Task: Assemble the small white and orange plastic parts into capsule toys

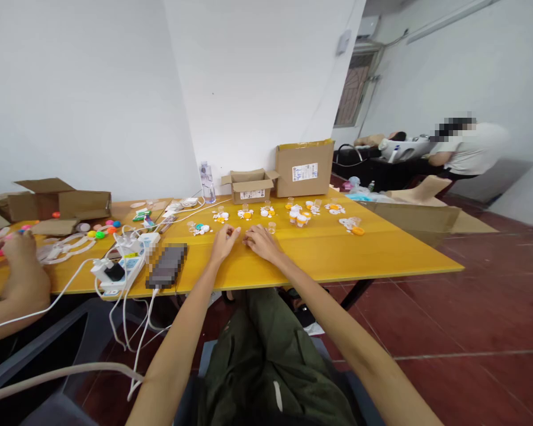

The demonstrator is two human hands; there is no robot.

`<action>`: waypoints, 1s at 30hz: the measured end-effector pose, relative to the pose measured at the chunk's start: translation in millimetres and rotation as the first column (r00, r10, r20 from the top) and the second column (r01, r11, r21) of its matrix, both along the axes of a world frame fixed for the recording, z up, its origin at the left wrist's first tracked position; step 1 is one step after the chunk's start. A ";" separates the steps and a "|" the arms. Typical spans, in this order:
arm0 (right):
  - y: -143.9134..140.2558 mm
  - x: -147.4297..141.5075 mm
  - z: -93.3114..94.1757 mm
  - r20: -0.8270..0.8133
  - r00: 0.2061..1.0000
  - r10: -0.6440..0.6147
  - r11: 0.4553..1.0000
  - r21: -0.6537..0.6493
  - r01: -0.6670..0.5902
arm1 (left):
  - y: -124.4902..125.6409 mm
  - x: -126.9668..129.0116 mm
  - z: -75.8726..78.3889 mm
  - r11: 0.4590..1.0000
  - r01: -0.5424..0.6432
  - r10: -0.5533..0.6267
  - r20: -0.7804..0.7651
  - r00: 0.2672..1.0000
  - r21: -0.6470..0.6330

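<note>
My left hand (pixel 224 241) and my right hand (pixel 260 241) rest side by side on the yellow table (pixel 382 251), fingers stretched forward and almost touching each other. Whether anything small lies under the fingertips is too small to tell. Just beyond them stand a small clear cup (pixel 272 227) and scattered white and orange caps (pixel 245 214). Several small orange-capped bottles (pixel 300 219) stand further right, with an orange lid (pixel 357 231) lying apart.
Two cardboard boxes (pixel 304 169) stand at the table's far edge beside a clear water bottle (pixel 206 182). A power strip with white cables (pixel 124 266) and a dark phone (pixel 166 266) lie left. Another person's arm (pixel 18 278) rests far left; a person sits at the back right.
</note>
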State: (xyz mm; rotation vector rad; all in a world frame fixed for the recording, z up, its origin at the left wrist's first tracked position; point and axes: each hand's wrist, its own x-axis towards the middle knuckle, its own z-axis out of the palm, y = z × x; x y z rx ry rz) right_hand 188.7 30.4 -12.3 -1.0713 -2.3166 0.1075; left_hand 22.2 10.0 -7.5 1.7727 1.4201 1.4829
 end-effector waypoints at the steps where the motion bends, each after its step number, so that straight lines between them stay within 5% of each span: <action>1: 0.8 0.3 -1.1 -0.013 1.000 -0.003 1.000 0.004 0.004 | 0.0 0.2 -0.2 1.000 -0.001 0.002 -0.030 1.000 0.009; 16: 9.4 44.5 -18.0 -0.198 0.974 -0.113 0.991 0.053 0.126 | -1.8 0.2 -3.0 0.982 0.097 0.008 -0.548 0.837 0.163; 30: 9.3 40.3 -19.9 -0.184 0.967 -0.175 0.984 0.009 0.180 | -6.8 2.9 -0.9 0.986 0.065 0.043 -0.617 0.785 0.151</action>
